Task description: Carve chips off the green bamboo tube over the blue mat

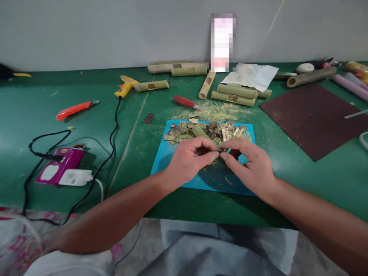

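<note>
Blue mat (163, 155), near centre, presumably laid to catch scraps (213, 128) | small piece (221, 150): held above mat | left hand (186, 158): thumb and fingers pinched together on it | right hand (253, 163): likewise pinched, probably steadying it | red-handled tool (185, 102): far side, apparently within reach

The left hand (186, 159) and right hand (251, 163) pinch a small piece (221, 150) over a blue mat (212, 181). Scraps (214, 131) cover its far side.

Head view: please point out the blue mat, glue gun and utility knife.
Blue mat (212, 179): head view, bare near part.
Glue gun (125, 88): head view, yellow body.
Utility knife (73, 110): head view, orange-red handle.
</note>
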A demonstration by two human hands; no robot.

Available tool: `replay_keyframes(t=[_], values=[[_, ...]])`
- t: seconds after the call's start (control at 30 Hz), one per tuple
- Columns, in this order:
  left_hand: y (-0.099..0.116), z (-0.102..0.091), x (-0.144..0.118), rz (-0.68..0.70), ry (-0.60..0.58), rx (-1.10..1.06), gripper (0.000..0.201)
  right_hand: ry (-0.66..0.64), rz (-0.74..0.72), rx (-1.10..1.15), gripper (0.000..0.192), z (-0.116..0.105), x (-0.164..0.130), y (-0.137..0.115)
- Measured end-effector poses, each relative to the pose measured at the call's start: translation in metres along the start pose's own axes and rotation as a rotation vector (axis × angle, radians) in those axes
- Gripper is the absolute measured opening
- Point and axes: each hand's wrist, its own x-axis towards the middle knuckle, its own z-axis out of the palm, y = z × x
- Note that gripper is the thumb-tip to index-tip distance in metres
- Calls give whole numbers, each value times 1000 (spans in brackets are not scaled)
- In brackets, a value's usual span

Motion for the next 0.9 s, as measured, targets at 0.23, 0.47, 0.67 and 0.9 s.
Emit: replay_keyframes(t=[0.23,0.47,0.67,0.9], values=[[-2,-1,-1,-3,-39,-15,10,-36,11,53,15,-1,1,0],[1,3,-2,-96,-98,-226,10,-40,72,121,18,-3,0,-5],[-1,2,-3,-26,-7,-135,9,5,9,63,4,-3,2,-1],[0,2,-5,29,-41,-164,8,31,-121,-37,9,-7,2,2]])
